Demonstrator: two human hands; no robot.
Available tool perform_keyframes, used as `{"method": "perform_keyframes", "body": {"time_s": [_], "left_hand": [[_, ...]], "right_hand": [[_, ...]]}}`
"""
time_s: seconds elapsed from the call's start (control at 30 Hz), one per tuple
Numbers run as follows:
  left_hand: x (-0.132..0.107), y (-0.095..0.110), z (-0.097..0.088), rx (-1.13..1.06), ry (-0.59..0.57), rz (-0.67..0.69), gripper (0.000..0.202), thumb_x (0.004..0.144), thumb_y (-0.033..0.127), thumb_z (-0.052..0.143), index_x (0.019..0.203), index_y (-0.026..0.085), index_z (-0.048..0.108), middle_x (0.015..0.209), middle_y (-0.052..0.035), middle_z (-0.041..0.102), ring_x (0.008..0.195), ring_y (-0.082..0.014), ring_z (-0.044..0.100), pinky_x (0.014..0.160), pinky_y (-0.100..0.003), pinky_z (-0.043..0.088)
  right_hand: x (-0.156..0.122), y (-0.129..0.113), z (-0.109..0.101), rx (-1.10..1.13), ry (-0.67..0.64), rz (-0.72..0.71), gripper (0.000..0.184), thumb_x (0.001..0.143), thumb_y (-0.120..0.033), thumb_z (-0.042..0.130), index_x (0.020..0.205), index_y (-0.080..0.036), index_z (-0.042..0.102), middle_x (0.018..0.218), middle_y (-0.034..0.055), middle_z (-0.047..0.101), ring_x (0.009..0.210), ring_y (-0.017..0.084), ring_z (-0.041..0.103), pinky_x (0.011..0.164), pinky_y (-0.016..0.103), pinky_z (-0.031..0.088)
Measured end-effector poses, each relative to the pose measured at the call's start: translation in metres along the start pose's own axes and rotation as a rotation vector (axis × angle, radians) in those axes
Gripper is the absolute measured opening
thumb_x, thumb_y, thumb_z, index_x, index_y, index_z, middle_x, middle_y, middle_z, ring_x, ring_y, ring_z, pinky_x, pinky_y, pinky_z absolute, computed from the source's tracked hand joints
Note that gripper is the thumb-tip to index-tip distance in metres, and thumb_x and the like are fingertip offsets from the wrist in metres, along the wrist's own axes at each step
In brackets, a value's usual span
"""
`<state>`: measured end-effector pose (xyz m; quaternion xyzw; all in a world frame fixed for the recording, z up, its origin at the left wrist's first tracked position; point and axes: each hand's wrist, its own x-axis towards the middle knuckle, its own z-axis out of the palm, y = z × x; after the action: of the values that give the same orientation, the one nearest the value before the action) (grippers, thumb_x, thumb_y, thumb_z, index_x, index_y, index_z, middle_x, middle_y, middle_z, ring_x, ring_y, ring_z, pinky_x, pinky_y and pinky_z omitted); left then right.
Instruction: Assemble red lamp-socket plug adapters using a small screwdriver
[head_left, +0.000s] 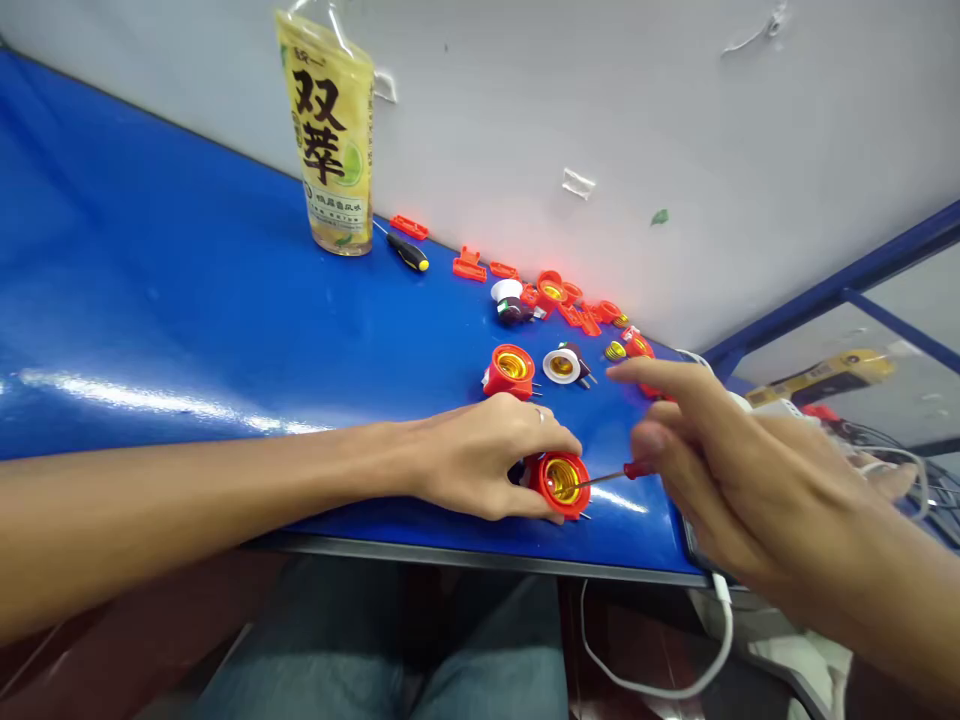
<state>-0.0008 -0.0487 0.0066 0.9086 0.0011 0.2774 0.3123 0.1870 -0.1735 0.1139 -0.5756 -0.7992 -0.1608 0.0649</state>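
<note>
My left hand [480, 450] is closed around a red lamp socket [561, 483] with a brass threaded inside, holding it on its side near the front edge of the blue table [150, 300]. My right hand [712, 470] pinches a small red-handled screwdriver [611, 476]. Its thin shaft points left, with the tip inside the socket's opening. The right index finger is stretched out above the tool.
Another red socket [511, 370] and a white-rimmed one [562, 365] lie just behind. Several red plastic parts [570, 300] are scattered by the wall, with a black-and-yellow screwdriver [409, 253] and a tall drink bottle [330, 140]. A white cable [660, 680] hangs off the front edge.
</note>
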Motion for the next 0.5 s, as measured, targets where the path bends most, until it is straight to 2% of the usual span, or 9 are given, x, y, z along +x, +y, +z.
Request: {"method": "perform_keyframes", "body": {"time_s": [0.1,0.13,0.2,0.3,0.37,0.43,0.5], "left_hand": [[0.001,0.001,0.0,0.003,0.067,-0.024,0.029,0.085,0.034,0.076,0.103,0.013,0.069,0.084,-0.0042,0.072,0.072,-0.0147,0.063,0.066,-0.024,0.046],[0.002,0.002,0.0,0.006,0.089,-0.042,0.028,0.085,0.034,0.076,0.103,0.013,0.069,0.085,-0.0045,0.072,0.072,-0.0148,0.064,0.066,-0.024,0.047],[0.002,0.001,0.0,0.031,0.129,-0.073,0.028,0.084,0.033,0.076,0.102,0.013,0.069,0.085,-0.0047,0.073,0.071,-0.015,0.064,0.065,-0.024,0.047],[0.003,0.001,0.0,0.087,0.14,-0.098,0.026,0.084,0.031,0.074,0.101,0.012,0.07,0.084,-0.0049,0.073,0.071,-0.0158,0.065,0.065,-0.025,0.046],[0.002,0.001,0.0,0.1,0.118,-0.108,0.026,0.084,0.029,0.073,0.102,0.012,0.07,0.085,-0.0046,0.073,0.073,-0.0166,0.066,0.066,-0.025,0.047],[0.002,0.001,0.001,0.105,0.112,-0.11,0.026,0.084,0.028,0.072,0.104,0.012,0.069,0.086,-0.0047,0.073,0.075,-0.0173,0.067,0.068,-0.026,0.047],[0.002,0.001,0.001,0.121,0.129,-0.113,0.026,0.084,0.027,0.071,0.106,0.012,0.069,0.087,-0.0044,0.073,0.076,-0.0176,0.067,0.068,-0.026,0.047]], "right_hand": [[0.01,0.008,0.001,-0.167,-0.062,-0.098,0.044,0.102,-0.038,0.038,0.143,-0.026,0.047,0.048,-0.0082,0.043,0.034,0.014,0.037,0.042,0.029,0.023],[0.014,0.01,0.001,-0.189,-0.074,-0.114,0.044,0.101,-0.033,0.037,0.143,-0.025,0.048,0.045,-0.0091,0.035,0.033,0.014,0.032,0.042,0.029,0.02],[0.022,0.01,-0.001,-0.167,-0.075,-0.126,0.049,0.098,-0.024,0.037,0.146,-0.026,0.043,0.045,-0.0099,0.031,0.033,0.013,0.029,0.041,0.029,0.018],[0.028,0.008,-0.002,-0.092,-0.055,-0.148,0.062,0.095,-0.02,0.038,0.155,-0.03,0.028,0.047,-0.0105,0.038,0.034,0.011,0.032,0.04,0.024,0.019],[0.028,0.007,-0.001,-0.087,-0.058,-0.172,0.063,0.096,-0.02,0.039,0.157,-0.033,0.026,0.053,-0.0092,0.047,0.036,0.011,0.037,0.041,0.023,0.023],[0.025,0.006,-0.002,-0.07,-0.078,-0.173,0.066,0.097,-0.02,0.04,0.158,-0.036,0.022,0.067,-0.0063,0.06,0.042,0.011,0.048,0.043,0.022,0.031],[0.023,0.005,-0.004,-0.033,-0.113,-0.147,0.071,0.097,-0.017,0.042,0.158,-0.042,0.016,0.091,-0.0025,0.07,0.057,0.014,0.062,0.048,0.024,0.042]]}}
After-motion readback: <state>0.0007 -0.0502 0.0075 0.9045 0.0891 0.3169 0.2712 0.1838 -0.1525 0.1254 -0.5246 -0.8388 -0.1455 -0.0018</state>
